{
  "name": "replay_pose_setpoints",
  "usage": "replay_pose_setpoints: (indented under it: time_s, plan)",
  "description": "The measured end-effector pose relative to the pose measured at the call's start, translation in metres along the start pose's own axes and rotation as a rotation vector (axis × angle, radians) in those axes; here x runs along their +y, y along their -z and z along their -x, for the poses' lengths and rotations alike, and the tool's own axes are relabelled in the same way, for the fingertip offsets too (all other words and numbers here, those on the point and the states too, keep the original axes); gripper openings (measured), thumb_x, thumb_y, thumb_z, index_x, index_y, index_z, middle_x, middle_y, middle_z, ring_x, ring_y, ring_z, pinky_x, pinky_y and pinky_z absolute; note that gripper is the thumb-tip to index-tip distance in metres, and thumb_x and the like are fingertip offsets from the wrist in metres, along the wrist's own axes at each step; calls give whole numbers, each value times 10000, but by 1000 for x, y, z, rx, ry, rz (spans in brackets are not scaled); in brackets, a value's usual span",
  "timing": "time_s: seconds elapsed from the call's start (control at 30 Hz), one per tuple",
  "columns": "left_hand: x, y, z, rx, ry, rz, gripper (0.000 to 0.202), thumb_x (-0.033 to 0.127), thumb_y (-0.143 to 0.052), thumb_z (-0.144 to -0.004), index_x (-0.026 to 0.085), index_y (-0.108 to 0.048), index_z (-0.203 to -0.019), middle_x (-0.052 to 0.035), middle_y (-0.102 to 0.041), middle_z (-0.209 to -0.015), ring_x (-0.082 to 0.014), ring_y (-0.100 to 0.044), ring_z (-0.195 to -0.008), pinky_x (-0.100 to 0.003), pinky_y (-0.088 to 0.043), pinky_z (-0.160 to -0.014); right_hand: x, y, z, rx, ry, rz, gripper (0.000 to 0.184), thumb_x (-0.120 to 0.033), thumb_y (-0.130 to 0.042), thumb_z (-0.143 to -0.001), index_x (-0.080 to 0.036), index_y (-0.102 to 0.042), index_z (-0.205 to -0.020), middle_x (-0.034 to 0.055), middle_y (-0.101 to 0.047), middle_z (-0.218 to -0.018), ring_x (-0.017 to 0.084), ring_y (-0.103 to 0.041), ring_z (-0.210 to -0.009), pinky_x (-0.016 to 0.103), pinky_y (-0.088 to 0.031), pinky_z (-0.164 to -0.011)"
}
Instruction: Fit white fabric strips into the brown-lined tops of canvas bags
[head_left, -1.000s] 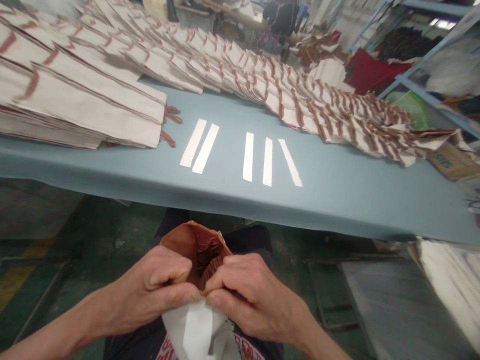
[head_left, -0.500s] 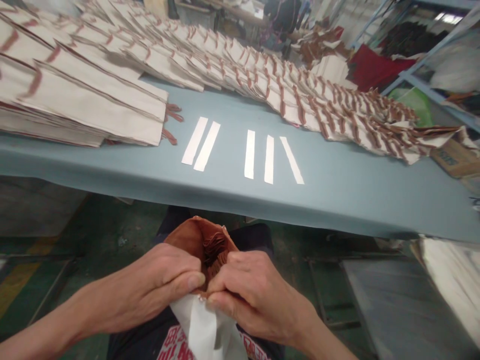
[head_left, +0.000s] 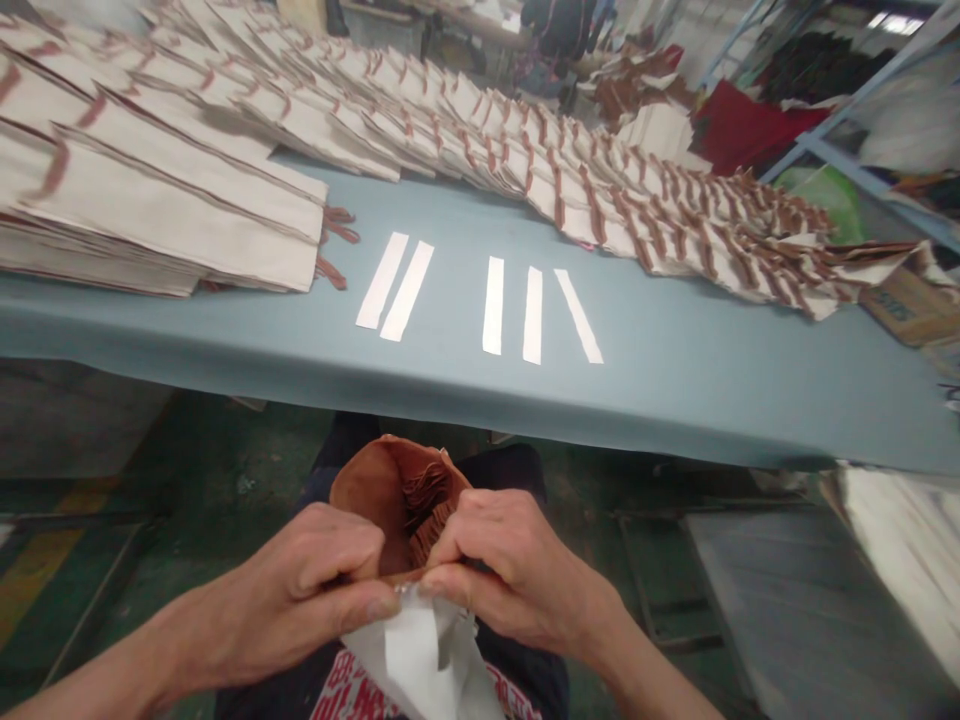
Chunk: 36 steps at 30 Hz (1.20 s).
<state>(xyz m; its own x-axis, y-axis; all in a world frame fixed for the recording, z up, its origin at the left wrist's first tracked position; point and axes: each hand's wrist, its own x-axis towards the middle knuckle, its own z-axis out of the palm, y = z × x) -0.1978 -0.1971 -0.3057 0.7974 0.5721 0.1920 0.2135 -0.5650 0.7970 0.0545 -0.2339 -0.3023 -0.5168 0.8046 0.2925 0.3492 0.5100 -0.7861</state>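
Note:
In my lap stands a cloth bag with a brown inside (head_left: 367, 490) and its mouth open toward me. Gathered brown fabric (head_left: 429, 500) lies folded within it. White cloth (head_left: 420, 650) hangs from the near rim, with a flat white strip down its front. My left hand (head_left: 322, 570) is closed on the near rim, thumb along the edge. Close beside it, my right hand (head_left: 502, 560) pinches the same rim between thumb and bent fingers. The fingertips of both hands are partly hidden by the fold.
Across the blue-covered table (head_left: 675, 370) lie several white strips (head_left: 493, 305). Overlapping white cloth pieces with brown trim (head_left: 187, 210) cover its left and far side. A cardboard box (head_left: 892, 308) sits at the right end, and more white cloth (head_left: 892, 560) is below at right.
My left hand has shifted slightly left and down, its thumb now straighter along the rim. More of the near brown edge shows between my hands. The view has moved a little.

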Motion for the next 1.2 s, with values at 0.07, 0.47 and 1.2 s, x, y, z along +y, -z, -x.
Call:
replay_pose_setpoints:
  time_s: [0.07, 0.47, 1.2]
  plan:
    - [-5, -2, 2, -1, 36, 56, 638, 578, -340, -1204, 211, -366, -682, 88, -370, -602, -95, -391, -523, -275, -307, -556, 2, -4, 1, -30, -7, 21, 440, -436, -587, -1175, -195, -716, -831, 19, -744, -742, 164, -651, -701, 301, -450, -671]
    - [-33, 12, 40, -154, 294, 248, 590, 624, -422, -1155, 228, -433, -717, 70, -390, -657, -119, -383, -581, -248, -315, -531, -10, 11, 19, 70, -42, -9, 513, -452, -515, -1203, -200, -679, -788, 10, -742, -698, 144, -632, -656, 293, -435, -661]
    - [12, -13, -8, -279, 238, 393, 647, 696, -293, -1168, 224, -366, -730, 59, -380, -681, -132, -381, -633, -283, -333, -630, -11, 3, 19, -41, -27, -45, 394, -350, -525, -1188, -199, -723, -882, 13, -782, -799, 150, -691, -724, 283, -496, -711]
